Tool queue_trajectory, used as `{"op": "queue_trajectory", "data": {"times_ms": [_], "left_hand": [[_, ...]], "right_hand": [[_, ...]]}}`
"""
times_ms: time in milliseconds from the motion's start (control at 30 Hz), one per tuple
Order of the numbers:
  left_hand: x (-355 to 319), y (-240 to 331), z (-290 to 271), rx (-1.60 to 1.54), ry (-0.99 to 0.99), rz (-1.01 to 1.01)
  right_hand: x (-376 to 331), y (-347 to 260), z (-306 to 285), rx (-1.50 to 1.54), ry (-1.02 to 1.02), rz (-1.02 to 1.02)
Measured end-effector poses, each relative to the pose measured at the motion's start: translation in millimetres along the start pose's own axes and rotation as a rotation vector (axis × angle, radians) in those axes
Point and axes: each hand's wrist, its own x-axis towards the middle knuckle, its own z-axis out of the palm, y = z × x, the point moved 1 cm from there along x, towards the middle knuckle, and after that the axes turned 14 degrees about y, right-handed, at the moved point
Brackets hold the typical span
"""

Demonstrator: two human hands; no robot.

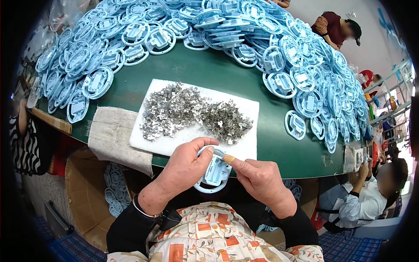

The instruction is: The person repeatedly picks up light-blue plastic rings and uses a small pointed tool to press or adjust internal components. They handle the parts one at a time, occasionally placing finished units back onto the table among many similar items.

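Note:
In front of my body, at the table's near edge, I hold a light-blue plastic ring-shaped part with a rectangular compartment in its middle. My left hand is closed on its upper left side, thumb on top and fingers behind. My right hand is closed against its upper right rim, with tan tape round a fingertip. Any small piece under that fingertip is hidden. Just beyond my hands, small shiny metal clips lie in two joined heaps on a white foam sheet.
Large piles of similar blue parts curve along the far and side edges of the green table. A grey cloth hangs over the near edge. Below stands a cardboard box with blue parts. Another person sits at right.

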Motion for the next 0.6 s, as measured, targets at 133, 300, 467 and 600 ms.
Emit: {"op": "queue_trajectory", "data": {"times_ms": [133,300,467,600], "left_hand": [[1,-3,1,0.027,0.004,0.010],[0,-2,-1,-0.081,-0.016,-0.025],[-5,-12,3,-0.513,-0.076,-0.118],[-10,-3,4,-0.400,-0.123,-0.021]], "right_hand": [[5,-6,-2,-0.154,-0.037,-0.062],[10,-9,-5,-0.099,0.031,-0.108],[4,-7,6,0.598,0.012,0.616],[4,-1,9,0.953,0.061,0.793]]}}
